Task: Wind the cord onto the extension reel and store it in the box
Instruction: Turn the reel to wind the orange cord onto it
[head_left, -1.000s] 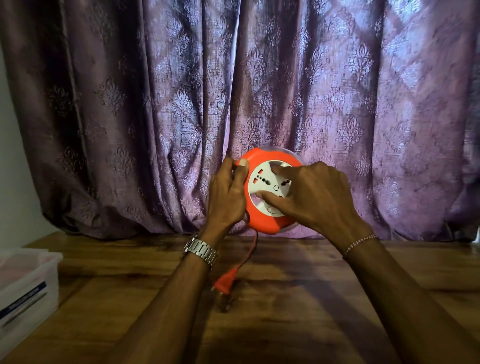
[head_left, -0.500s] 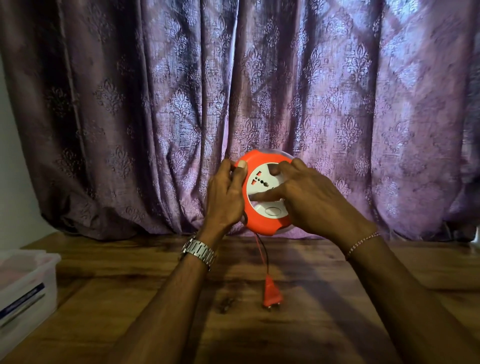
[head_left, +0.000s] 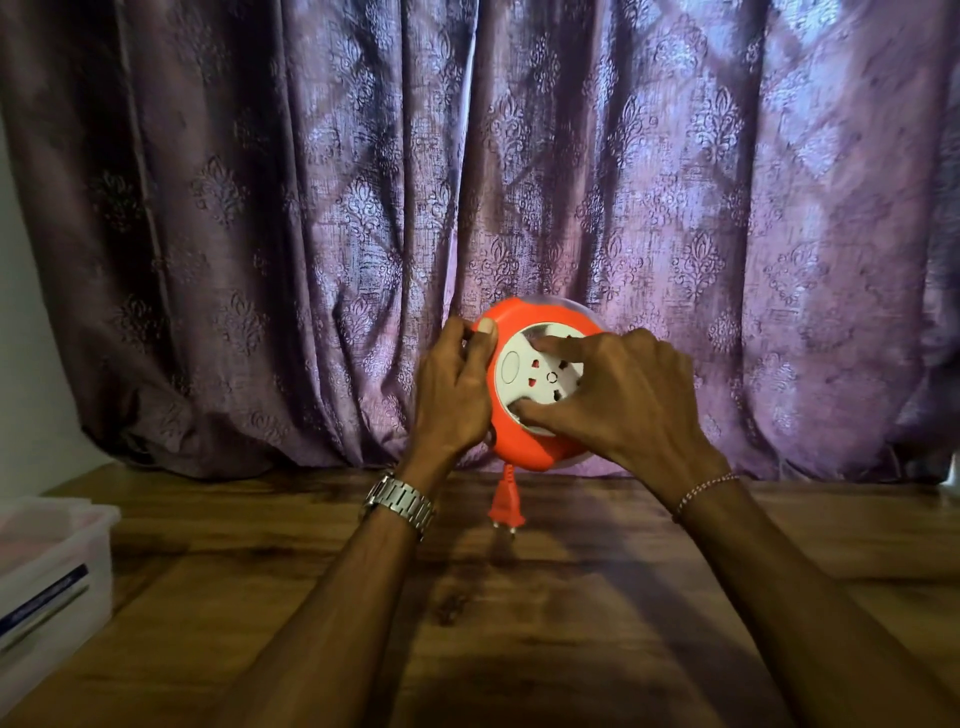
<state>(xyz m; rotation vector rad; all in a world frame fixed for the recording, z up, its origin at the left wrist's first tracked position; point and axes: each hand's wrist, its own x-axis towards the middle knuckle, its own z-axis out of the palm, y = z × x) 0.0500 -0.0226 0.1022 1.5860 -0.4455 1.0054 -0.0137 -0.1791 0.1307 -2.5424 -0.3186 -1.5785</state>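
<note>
Head view; the reel (head_left: 524, 441) is held up in the air above the table (head_left: 571, 623), in front of the curtain (head_left: 675, 208); it is a round orange disc standing on edge, its flat white socket face (head_left: 540, 376) turned toward the person, so the disc's axis runs roughly from the person toward the curtain.

Left hand (head_left: 457, 395): clamped on the reel's left rim; thumb laid over the front edge at upper left, fingers wrapped behind out of sight; a metal watch (head_left: 399, 503) sits on that wrist.

Right hand (head_left: 628, 395): pressed onto the socket face; one fingertip near the upper part of the white disc, the thumb on its lower edge, remaining fingers curled over the reel's right side; a thin bead bracelet (head_left: 704, 491) on the wrist.

Cord (head_left: 506, 472): only a short orange stub shows below the reel's underside; the plug (head_left: 505, 512) hangs from it, long axis near vertical, pins pointing down and slightly right; whether the pins touch the table cannot be told.

Box (head_left: 57, 571): pale plastic, at the left edge of the table, well apart from the reel and both hands; its inside is not clearly visible.
</note>
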